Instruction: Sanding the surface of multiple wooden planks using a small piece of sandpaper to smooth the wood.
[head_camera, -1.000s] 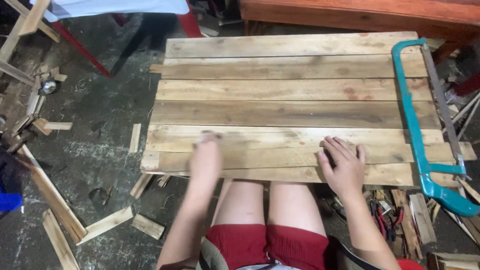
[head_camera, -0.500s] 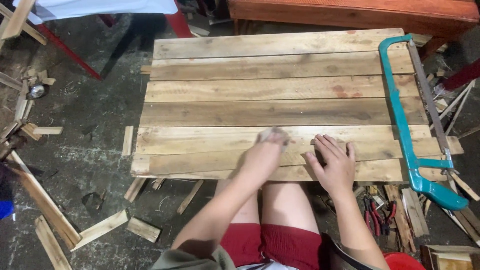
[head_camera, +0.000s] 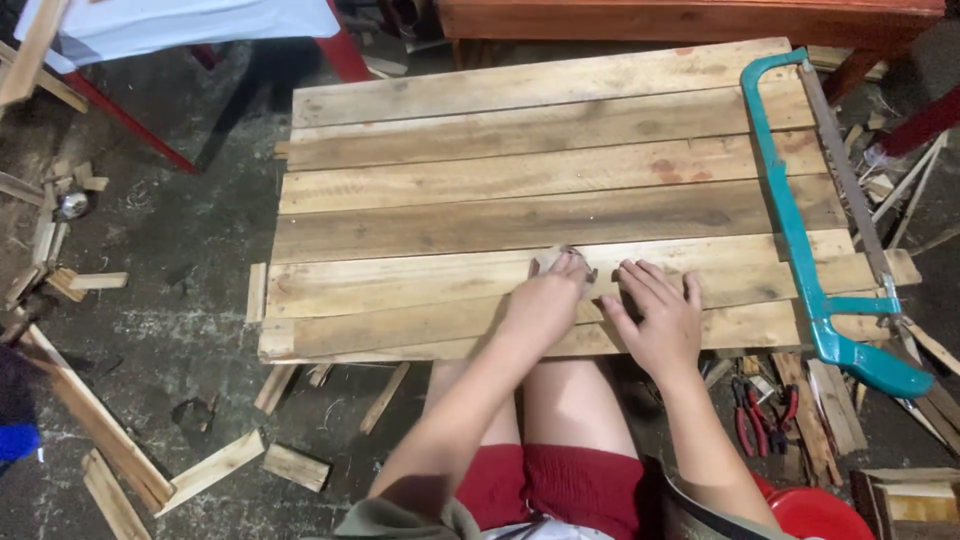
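A panel of several pale wooden planks (head_camera: 520, 190) lies flat in front of me, over my knees. My left hand (head_camera: 545, 300) presses a small greyish piece of sandpaper (head_camera: 562, 259) onto one of the near planks, fingers curled over it. Just to its right, my right hand (head_camera: 655, 318) lies flat on the same planks with fingers spread, holding nothing. The two hands are almost touching.
A teal hacksaw (head_camera: 800, 250) lies along the panel's right edge. Red-handled pliers (head_camera: 760, 405) and wood strips sit on the floor at the right, by a red bucket (head_camera: 820, 515). Wood offcuts (head_camera: 215, 465) litter the concrete floor at the left. A reddish wooden bench (head_camera: 700, 15) stands behind.
My left hand has slid to the right along the near plank with the sandpaper, ending next to my right hand. The right hand has stayed flat in place.
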